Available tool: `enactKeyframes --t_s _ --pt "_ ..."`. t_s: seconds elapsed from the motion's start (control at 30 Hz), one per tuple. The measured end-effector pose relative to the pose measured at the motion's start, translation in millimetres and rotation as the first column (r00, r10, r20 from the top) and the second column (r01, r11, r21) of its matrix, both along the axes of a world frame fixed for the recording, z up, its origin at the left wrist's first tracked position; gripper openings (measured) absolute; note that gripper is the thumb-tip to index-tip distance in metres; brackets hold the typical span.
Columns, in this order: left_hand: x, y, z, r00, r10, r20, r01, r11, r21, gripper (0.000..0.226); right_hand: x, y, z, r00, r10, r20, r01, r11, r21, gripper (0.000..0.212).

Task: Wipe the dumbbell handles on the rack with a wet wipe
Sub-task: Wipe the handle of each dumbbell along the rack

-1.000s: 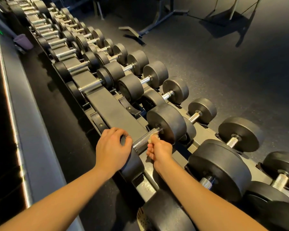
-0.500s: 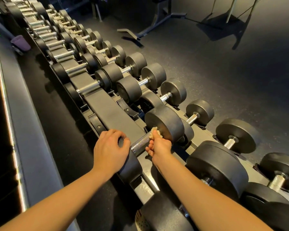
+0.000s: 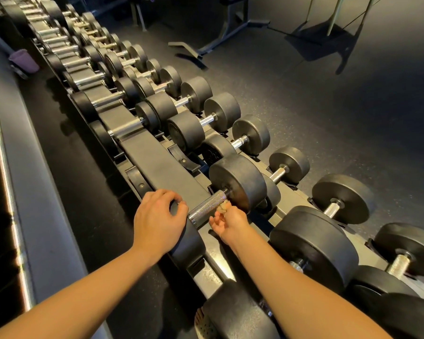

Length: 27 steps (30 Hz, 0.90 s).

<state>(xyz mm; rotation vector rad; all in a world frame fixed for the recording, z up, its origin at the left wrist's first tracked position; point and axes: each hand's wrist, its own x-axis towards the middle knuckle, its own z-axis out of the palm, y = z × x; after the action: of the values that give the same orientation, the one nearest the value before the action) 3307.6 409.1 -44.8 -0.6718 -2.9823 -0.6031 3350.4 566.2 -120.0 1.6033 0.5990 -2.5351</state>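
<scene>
— Where's the wet wipe (image 3: 222, 207)?
— It's a small, pale, crumpled wad pinched in the right hand (image 3: 227, 222), touching the knurled chrome handle (image 3: 207, 208) close to its far weight head.
— And that dumbbell (image 3: 238, 182)?
— It lies across the rack (image 3: 157, 155), with round black heads, at the near end of a long row.

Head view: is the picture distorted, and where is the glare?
Head view: the wide-angle lens bows the grey ledge at the left edge; head view: a glare strip burns along it, the knurled handle glints; head view: the floor beside it lies near black.
</scene>
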Motion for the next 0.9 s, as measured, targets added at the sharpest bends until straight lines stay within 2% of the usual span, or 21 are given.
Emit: enactKeyframes --t_s 0.07,0.23,0.43,0.53,0.67,0.77,0.9 --pt "0 0 0 1.000 0.004 -0.005 -0.004 1.000 0.001 0.020 1 0 0 1.000 0.008 0.030 -0.009 1.000 0.023 0.031" --pt "0 0 -2 1.000 0.013 -0.001 -0.013 1.000 -0.001 0.020 -11 -5 3 0.999 -0.006 0.051 -0.009 0.953 0.302 0.036" --pt "1 1 -1 1.000 0.022 -0.017 -0.022 1.000 0.011 0.019 -23 -13 4 0.997 0.025 0.067 -0.053 0.890 0.452 0.049" --pt "0 0 -1 1.000 0.017 -0.019 -0.016 1.000 0.009 0.018 -29 -7 14 0.979 0.102 0.175 -0.179 0.840 0.512 0.052" --pt "0 0 -1 1.000 0.013 -0.018 -0.013 1.000 -0.001 0.018 -39 -4 20 0.953 0.194 0.234 -0.288 0.819 0.496 0.051" --pt "1 0 0 1.000 0.016 -0.012 -0.016 1.000 0.002 0.019 -31 -5 9 0.980 0.150 0.128 -0.191 0.888 0.419 0.054" --pt "1 1 0 1.000 0.021 -0.009 -0.021 1.000 0.004 0.020 -16 -5 -2 0.998 0.059 -0.007 -0.055 0.961 0.270 0.046"
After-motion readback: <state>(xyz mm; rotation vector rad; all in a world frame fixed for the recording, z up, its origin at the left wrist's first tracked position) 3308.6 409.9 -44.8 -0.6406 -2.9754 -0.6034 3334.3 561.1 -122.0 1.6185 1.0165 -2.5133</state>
